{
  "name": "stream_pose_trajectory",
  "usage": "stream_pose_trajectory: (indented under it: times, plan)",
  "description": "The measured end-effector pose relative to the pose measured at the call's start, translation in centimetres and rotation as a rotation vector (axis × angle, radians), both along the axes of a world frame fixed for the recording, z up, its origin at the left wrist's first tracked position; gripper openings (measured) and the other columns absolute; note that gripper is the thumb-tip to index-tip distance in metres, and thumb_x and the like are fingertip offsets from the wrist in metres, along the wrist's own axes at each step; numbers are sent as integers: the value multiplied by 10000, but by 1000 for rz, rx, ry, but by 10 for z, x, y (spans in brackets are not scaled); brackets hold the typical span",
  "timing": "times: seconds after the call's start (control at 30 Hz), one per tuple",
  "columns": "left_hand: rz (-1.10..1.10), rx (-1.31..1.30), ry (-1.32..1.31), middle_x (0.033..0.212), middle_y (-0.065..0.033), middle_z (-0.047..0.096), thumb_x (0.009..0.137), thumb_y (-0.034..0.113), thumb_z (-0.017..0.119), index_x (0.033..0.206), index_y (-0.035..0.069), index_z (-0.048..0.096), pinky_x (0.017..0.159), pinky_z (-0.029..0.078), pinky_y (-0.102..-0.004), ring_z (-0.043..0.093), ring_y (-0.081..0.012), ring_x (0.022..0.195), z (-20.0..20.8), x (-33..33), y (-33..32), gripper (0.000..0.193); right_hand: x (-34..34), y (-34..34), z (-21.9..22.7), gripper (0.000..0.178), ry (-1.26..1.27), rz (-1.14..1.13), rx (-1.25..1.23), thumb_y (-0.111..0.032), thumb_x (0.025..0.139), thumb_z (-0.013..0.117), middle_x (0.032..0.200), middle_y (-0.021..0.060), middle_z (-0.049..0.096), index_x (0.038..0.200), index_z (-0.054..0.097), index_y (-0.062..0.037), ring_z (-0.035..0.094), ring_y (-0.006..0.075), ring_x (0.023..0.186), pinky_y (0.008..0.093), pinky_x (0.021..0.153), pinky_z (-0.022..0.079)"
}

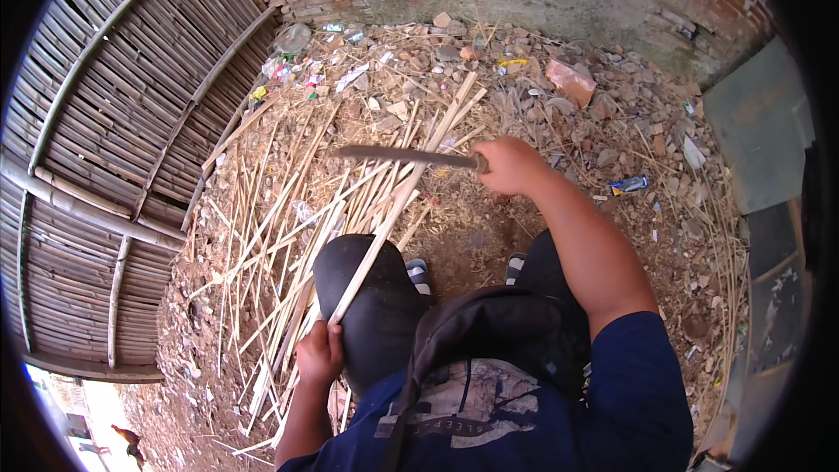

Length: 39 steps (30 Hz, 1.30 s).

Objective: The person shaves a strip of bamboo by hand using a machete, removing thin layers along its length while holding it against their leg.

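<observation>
We seem to be partway through dressing a strip (371, 267), which slants from our left hand (320, 351) across the left knee (367, 341) and out above the pile (306, 245) of loose strips on the ground (468, 249). The left fingers are clamped on its near end, the thumb uppermost. The right fingers are wrapped round the handle of the blade (384, 154), so our right hand (509, 166) carries it level, crosswise over the strip beyond the knee; whether the edge touches the wood we cannot tell. We judge this to be a trimming or shaving step. The next move calls for a firm left grip, the strip kept steady on the knee, and a controlled stroke at a shallow angle, well clear of leg and fingers.
</observation>
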<state>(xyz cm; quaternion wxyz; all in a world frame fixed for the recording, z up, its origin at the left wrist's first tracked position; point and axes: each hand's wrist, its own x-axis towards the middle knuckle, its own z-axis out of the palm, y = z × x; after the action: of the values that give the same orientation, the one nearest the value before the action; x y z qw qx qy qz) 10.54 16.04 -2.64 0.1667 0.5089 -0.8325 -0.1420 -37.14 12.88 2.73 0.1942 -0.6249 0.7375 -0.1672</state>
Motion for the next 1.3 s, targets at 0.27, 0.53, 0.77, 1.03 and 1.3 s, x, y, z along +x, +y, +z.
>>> stream_pose_trajectory:
  times: [0.27, 0.53, 0.77, 1.03, 1.3]
  plan:
    - [-80, 114, -26, 637, -240, 568, 999, 240, 577, 812, 31, 493, 554, 425, -536, 586, -475, 617, 18, 2, -8, 293, 16, 9, -3, 266, 220, 162, -26, -139, 762, 705, 835, 152, 700, 1027, 696, -126, 710, 329, 836, 485, 748, 547]
    - [-36, -50, 20, 636, -226, 582, 976, 193, 609, 822, 34, 534, 546, 452, -523, 600, -444, 598, -2, 6, -1, 234, -4, -9, -24, 272, -16, 42, -100, -184, 758, 741, 842, 153, 701, 1016, 712, -104, 698, 350, 815, 477, 721, 542]
    - [-78, -144, 15, 654, -213, 601, 953, 153, 611, 902, 12, 588, 527, 462, -515, 607, -433, 579, -20, 21, -4, 152, -4, 15, 11, 291, 98, 55, -161, -165, 747, 741, 813, 156, 691, 1028, 695, -107, 694, 362, 824, 489, 715, 533]
    - [-145, -202, 130, 603, -185, 527, 981, 158, 551, 892, 3, 570, 481, 413, -464, 543, -400, 504, -39, 28, -7, 180, -5, 21, 18, 248, 172, 128, -283, -141, 699, 740, 781, 125, 683, 934, 660, -131, 686, 365, 811, 492, 692, 525]
    - [-91, -99, 159, 651, -208, 577, 950, 146, 578, 922, -2, 609, 521, 451, -487, 575, -424, 553, -36, 29, -3, 154, -2, 18, 15, 229, 121, 169, -417, -134, 677, 755, 725, 134, 625, 840, 598, -102, 657, 374, 745, 483, 628, 481]
